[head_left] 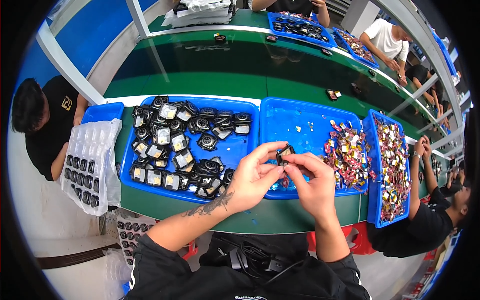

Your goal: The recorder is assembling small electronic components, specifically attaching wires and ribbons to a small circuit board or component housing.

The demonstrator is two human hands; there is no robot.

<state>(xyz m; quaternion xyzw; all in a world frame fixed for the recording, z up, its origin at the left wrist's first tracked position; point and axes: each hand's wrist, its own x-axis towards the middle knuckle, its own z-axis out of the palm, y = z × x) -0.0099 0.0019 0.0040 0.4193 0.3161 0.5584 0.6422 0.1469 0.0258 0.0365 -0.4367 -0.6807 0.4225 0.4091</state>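
The left hand [255, 175] and right hand [315, 182] meet, fingertips pinching a small black watch case [285, 153] between them, long axis roughly upright, above the sparsely filled blue tray [286, 116], neither clearly nearer.

Left hand [257, 177] and right hand [316, 184] close together, pinching

From where I stand, the left forearm [182, 226] slants inward, a dark tattoo [212, 205] near its wrist; the right forearm [331, 239] rises steeper. Both thumbs [298, 180] press toward bent forefingers [306, 160].
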